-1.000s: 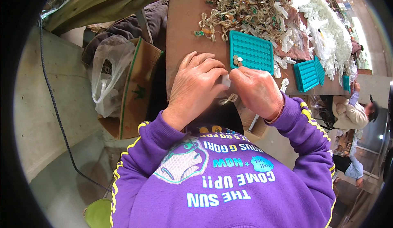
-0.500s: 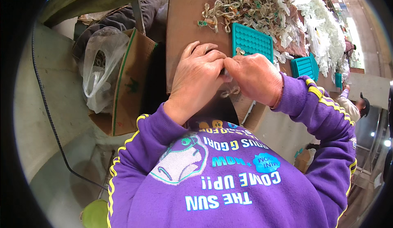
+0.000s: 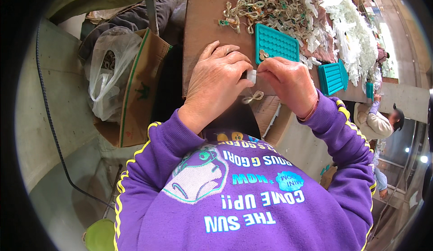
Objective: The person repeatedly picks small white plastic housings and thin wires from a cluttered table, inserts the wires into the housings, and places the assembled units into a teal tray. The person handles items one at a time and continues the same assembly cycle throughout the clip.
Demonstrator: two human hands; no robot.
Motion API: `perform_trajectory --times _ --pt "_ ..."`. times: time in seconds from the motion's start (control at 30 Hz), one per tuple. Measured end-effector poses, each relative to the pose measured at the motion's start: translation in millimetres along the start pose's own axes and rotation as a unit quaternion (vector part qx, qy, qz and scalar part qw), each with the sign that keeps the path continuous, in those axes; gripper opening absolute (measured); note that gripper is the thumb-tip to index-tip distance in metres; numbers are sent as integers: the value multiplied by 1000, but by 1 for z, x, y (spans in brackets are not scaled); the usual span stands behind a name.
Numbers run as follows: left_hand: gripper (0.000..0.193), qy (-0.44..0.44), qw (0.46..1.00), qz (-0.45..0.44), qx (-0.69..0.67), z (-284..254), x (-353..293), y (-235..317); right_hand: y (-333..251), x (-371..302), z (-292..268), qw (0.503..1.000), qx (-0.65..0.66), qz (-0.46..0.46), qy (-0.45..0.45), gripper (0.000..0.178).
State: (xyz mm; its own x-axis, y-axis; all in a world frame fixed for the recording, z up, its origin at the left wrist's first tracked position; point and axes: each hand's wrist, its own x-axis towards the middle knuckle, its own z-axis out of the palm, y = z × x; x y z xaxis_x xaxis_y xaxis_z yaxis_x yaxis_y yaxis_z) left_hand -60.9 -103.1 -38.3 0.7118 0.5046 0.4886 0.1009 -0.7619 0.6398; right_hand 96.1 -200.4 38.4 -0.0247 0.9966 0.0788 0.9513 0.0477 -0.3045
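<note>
Between the thumb and forefinger of my left hand (image 3: 216, 79) is a small white block-like piece (image 3: 251, 76). Close on its right, my right hand (image 3: 291, 86) is closed in a pinch, and what its fingertips grip is hidden. A small looped bundle of clear, thin cord (image 3: 253, 97) hangs just below the hands; where it attaches does not show. Just beyond my right hand lies a teal tray with rows of round hollows (image 3: 283, 41). A few small round discs (image 3: 263, 54) rest in its near left corner.
A heap of coiled clear cords with green bits (image 3: 275, 3) covers the brown table's (image 3: 198, 21) far side. White plastic pieces (image 3: 352, 30) and more teal trays (image 3: 331, 79) lie to the right. An open cardboard box (image 3: 140, 93) with a plastic bag stands left. Co-workers sit far right.
My hands have drawn slightly apart, and the white piece now shows between them. The cord bundle hangs more plainly in sight. A co-worker at the right has shifted into fuller view.
</note>
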Motion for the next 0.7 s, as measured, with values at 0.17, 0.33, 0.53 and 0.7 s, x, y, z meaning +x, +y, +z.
perform_trajectory --times 0.17,0.33,0.53,0.7 --pt "22 9 1000 2 -4 1 0 0 -3 -5 8 999 -29 16 -17 11" --pt "22 4 1000 -3 -1 1 -1 0 -3 -7 9 1000 -23 3 -10 10" --pt "22 11 1000 1 -11 1 0 -1 -2 -6 13 1000 -7 4 -6 11" --pt "22 12 1000 2 -11 2 0 -1 -4 -5 11 998 -38 -16 -43 16"
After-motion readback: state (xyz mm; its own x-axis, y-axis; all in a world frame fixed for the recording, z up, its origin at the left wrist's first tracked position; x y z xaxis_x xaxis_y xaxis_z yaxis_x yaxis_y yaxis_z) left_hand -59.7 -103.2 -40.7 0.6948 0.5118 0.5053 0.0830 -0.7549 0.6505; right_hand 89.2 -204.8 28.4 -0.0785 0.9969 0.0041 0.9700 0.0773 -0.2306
